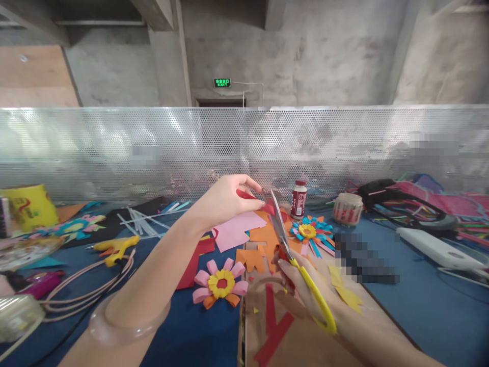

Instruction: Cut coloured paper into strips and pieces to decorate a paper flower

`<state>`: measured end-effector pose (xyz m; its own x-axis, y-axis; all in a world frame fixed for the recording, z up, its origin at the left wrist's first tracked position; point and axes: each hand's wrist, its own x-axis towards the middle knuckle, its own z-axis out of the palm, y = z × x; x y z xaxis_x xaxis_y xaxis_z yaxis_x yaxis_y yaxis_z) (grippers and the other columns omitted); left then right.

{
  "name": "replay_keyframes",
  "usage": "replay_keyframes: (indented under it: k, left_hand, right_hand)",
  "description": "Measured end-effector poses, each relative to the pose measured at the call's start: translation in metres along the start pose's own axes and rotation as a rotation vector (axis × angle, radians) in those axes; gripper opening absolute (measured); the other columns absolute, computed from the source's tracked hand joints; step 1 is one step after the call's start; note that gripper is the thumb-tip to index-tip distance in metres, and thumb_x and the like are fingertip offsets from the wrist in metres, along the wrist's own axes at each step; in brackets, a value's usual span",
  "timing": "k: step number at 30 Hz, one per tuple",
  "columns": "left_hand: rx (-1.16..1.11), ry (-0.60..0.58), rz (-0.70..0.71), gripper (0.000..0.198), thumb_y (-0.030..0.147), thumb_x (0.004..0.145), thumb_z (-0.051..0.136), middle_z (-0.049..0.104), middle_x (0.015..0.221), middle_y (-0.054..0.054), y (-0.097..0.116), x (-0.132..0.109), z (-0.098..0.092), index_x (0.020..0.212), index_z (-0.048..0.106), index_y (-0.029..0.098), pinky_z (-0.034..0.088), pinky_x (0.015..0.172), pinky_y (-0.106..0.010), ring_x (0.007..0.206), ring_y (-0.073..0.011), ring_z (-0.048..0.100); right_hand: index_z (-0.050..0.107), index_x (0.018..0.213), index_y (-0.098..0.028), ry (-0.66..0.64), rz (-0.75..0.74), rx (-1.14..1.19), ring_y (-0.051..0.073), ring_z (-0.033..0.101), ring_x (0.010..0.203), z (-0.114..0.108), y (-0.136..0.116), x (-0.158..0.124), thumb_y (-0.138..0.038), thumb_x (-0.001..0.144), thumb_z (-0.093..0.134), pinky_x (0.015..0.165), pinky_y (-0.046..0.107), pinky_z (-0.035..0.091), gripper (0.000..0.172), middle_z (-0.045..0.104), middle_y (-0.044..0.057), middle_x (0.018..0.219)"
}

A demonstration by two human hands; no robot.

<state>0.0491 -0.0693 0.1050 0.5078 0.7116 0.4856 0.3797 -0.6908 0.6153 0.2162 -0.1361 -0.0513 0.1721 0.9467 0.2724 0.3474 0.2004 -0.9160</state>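
My left hand pinches a strip of red paper above the table. Scissors with yellow handles are gripped in my right hand, their blades pointing up beside the strip; whether they touch it I cannot tell. Under my hands are sheets of pink paper and notched orange paper. Nearer to me sits a paper flower with pink and orange petals and a yellow middle. Cut red strips lie on the brown board, with a yellow piece to the right of my right hand.
A yellow glue gun and its coiled cable lie at left. Behind the scissors stand a red-capped bottle, a blue paper flower and a glass jar. A perforated metal screen borders the table's far side.
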Motion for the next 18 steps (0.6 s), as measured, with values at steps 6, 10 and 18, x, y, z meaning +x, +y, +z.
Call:
replay_keyframes:
  k: [6, 10, 18]
  left_hand:
    - [0.030, 0.006, -0.011, 0.025, 0.035, 0.064, 0.069, 0.068, 0.081, -0.001, 0.0015, 0.0001, -0.0007, 0.085, 0.064, 0.022, 0.042, 0.063, -0.029, 0.069, -0.0171, 0.062]
    - [0.046, -0.025, -0.013, 0.026, 0.036, 0.065, 0.069, 0.068, 0.082, -0.001, 0.0028, -0.0007, -0.0025, 0.087, 0.063, 0.022, 0.042, 0.065, -0.030, 0.072, -0.0170, 0.062]
    - [0.054, -0.042, -0.017, 0.027, 0.036, 0.066, 0.068, 0.068, 0.084, -0.001, 0.0026, -0.0003, -0.0034, 0.088, 0.063, 0.022, 0.043, 0.066, -0.029, 0.074, -0.0164, 0.062]
  right_hand:
    - [0.046, 0.073, -0.021, -0.105, -0.003, -0.062, 0.011, 0.039, 0.049, -0.0025, 0.0010, -0.0020, -0.040, 0.087, 0.037, 0.045, 0.022, 0.032, 0.025, 0.039, -0.005, 0.055]
    - [0.043, 0.070, -0.022, -0.105, 0.006, -0.107, 0.010, 0.040, 0.044, -0.0032, 0.0034, 0.0000, -0.041, 0.086, 0.037, 0.042, 0.021, 0.031, 0.025, 0.039, -0.006, 0.053]
    - [0.039, 0.066, -0.022, -0.097, -0.044, -0.156, 0.010, 0.040, 0.040, -0.0047, 0.0024, -0.0013, -0.041, 0.085, 0.036, 0.040, 0.020, 0.029, 0.027, 0.038, -0.006, 0.048]
